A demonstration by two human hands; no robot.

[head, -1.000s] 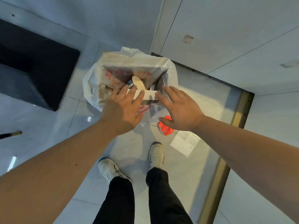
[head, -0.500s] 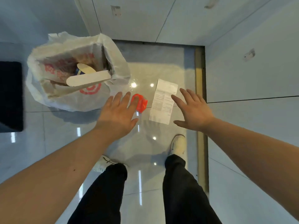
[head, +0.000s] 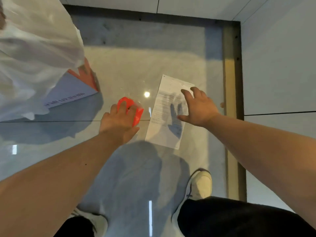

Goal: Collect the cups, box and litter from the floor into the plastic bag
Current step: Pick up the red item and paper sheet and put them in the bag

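A white plastic bag (head: 34, 53) fills the upper left, and a white box with an orange end (head: 75, 88) shows through its lower side. On the glossy floor lies a small orange piece of litter (head: 137, 111); my left hand (head: 119, 120) rests on it with fingers curling over its top. To its right lies a printed white paper slip (head: 164, 124). My right hand (head: 198, 106) hovers just above the slip's upper right part, fingers spread, casting a shadow on the paper.
My two white shoes (head: 200, 185) and black trousers (head: 239, 219) are at the bottom. A brass floor strip (head: 230, 100) runs along the right, with pale wall panels (head: 277, 65) beyond it and at the top.
I have bent lower, so the floor looks closer. My left hand moved forward onto the orange litter. My right hand moved over the paper slip. The bag's opening has left the view.
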